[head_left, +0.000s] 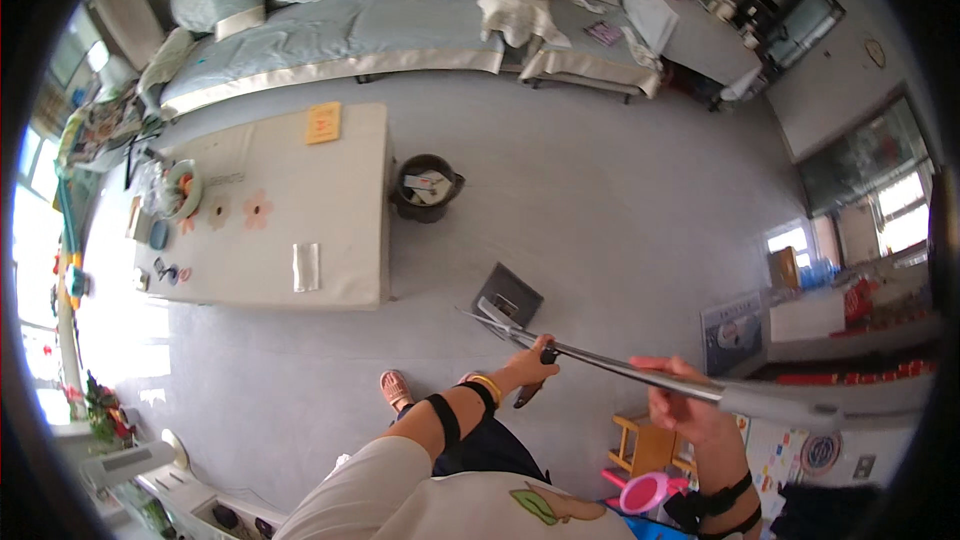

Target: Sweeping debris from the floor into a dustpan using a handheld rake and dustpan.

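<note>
A long silvery pole (610,365) slants across in front of me, with a wider grey part toward the right. The fingers of my right hand (690,405) are curled around it. My left hand (528,368) is closed beside its far end, on a dark-handled tool (529,396); thin pale ends stick out past the fingers, and I cannot make out its exact kind. A dark grey square piece (520,290) rests on the floor just beyond the pole's far end. Whether the two are joined is not visible.
To the left stands a cloth-covered table (340,200) with a bowl (185,190) and a yellow packet (323,123). Beside it is a dark bin (427,188). A long sofa (350,30) lines the back. A wooden stool (640,445) and a pink dipper (645,491) are near my right arm.
</note>
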Demonstrator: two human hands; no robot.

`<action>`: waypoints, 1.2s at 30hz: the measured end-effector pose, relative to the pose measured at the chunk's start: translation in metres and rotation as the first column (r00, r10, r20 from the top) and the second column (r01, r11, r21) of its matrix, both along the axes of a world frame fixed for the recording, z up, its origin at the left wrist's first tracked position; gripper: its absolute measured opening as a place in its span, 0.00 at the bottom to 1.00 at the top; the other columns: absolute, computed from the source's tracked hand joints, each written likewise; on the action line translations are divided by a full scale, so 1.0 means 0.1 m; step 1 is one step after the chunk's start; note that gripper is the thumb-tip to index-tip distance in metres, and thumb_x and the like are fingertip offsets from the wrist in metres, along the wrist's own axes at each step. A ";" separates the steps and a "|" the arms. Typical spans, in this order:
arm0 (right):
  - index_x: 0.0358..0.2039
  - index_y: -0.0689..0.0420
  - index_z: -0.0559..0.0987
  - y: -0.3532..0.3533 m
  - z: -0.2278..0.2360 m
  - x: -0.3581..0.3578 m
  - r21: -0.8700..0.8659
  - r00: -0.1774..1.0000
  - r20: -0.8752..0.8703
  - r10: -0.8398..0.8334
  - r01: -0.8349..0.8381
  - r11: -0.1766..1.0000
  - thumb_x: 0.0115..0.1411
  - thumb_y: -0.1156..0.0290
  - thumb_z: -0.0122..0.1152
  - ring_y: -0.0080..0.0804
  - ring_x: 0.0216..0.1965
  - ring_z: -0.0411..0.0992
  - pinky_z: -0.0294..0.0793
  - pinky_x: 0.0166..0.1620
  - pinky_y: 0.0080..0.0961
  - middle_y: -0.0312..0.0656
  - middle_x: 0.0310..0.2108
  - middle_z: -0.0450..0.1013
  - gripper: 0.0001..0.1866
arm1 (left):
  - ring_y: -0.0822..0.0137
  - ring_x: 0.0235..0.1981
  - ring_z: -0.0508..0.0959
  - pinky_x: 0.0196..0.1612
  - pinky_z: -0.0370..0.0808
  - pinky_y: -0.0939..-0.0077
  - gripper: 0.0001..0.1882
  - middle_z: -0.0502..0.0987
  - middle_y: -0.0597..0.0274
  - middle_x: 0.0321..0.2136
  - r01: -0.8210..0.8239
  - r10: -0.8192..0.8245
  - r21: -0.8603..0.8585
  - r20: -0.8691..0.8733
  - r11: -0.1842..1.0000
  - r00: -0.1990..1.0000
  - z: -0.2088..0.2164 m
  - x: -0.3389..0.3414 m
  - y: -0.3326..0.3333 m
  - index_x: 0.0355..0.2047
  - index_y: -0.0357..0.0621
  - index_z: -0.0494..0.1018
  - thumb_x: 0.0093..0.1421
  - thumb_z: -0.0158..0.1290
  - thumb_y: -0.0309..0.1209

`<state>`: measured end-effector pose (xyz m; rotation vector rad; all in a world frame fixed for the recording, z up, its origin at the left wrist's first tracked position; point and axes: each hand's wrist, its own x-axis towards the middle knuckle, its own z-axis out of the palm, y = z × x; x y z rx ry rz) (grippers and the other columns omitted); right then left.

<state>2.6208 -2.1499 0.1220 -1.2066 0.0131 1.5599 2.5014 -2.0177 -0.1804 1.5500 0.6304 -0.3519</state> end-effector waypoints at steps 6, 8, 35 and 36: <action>0.52 0.59 0.64 -0.11 -0.95 0.24 -0.167 0.896 0.440 0.063 0.012 0.986 0.56 0.63 0.52 0.25 0.19 0.67 0.68 0.23 0.19 0.36 0.22 0.68 0.25 | 0.48 0.38 0.74 0.41 0.69 0.59 0.35 0.74 0.46 0.34 -0.028 0.031 0.108 -0.029 0.994 0.999 0.15 0.19 0.02 0.54 0.55 0.49 0.48 0.51 0.46; 0.57 0.51 0.58 0.03 -1.36 0.18 -0.322 0.567 0.722 0.396 -0.231 0.918 0.55 0.63 0.54 0.25 0.26 0.70 0.70 0.28 0.20 0.39 0.33 0.68 0.30 | 0.48 0.39 0.74 0.41 0.69 0.60 0.34 0.74 0.45 0.34 -0.023 0.023 0.140 0.000 0.990 1.000 0.24 0.22 0.03 0.52 0.54 0.51 0.48 0.51 0.46; 0.42 0.54 0.66 1.50 -2.51 0.77 -0.282 0.769 0.639 -0.002 0.237 0.930 0.49 0.80 0.50 0.40 0.17 0.71 0.76 0.19 0.31 0.49 0.30 0.68 0.18 | 0.53 0.41 0.74 0.44 0.69 0.65 0.28 0.74 0.53 0.40 -0.448 0.523 0.327 -0.193 0.832 0.830 0.14 -2.28 1.96 0.47 0.44 0.66 0.50 0.51 0.48; 0.42 0.53 0.66 1.65 -2.51 0.81 -0.332 0.796 0.603 0.049 0.194 0.923 0.49 0.81 0.50 0.40 0.17 0.71 0.76 0.19 0.31 0.49 0.31 0.68 0.18 | 0.53 0.41 0.73 0.44 0.69 0.65 0.28 0.75 0.53 0.39 -0.494 0.595 0.386 -0.209 0.779 0.776 0.12 -2.59 1.95 0.47 0.44 0.66 0.50 0.51 0.47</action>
